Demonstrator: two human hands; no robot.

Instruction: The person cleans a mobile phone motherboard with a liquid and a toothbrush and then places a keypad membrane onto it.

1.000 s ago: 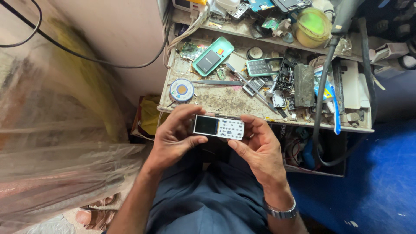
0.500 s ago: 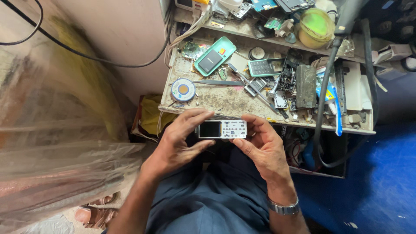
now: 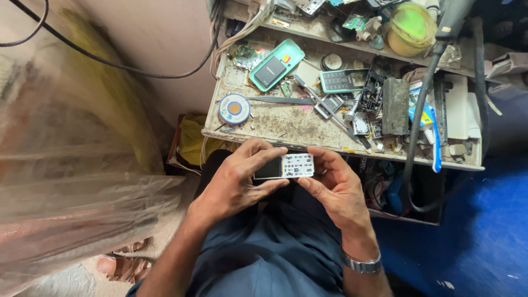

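Spreading across the upper middle and right: a grimy, cluttered workbench (image 3: 286, 124), its front edge running just above the hands

Hanging down the left side: a sheet of clear plastic (image 3: 71, 181), filling most of that half

Draping over the bench's right part: a thick black hose (image 3: 421, 110), looping below the edge

Sitting at the far right corner of the bench: a yellow-green bowl (image 3: 410, 27)

Lying near the bench's back left: a teal phone case (image 3: 278, 63) with a dark slab in it; resting near the left front corner: a round solder spool (image 3: 234, 108)

Gripping from the left: left hand (image 3: 236, 179), fingers curling over the screen end of a small white keypad phone (image 3: 284, 166), thumb pressing beneath

Grasping from the right: right hand (image 3: 335, 187), fingertips pinching the keypad end, a metal wristwatch (image 3: 360, 265) circling the wrist

Hovering level between both hands, over the lap and just below the bench edge: the phone, keys facing up
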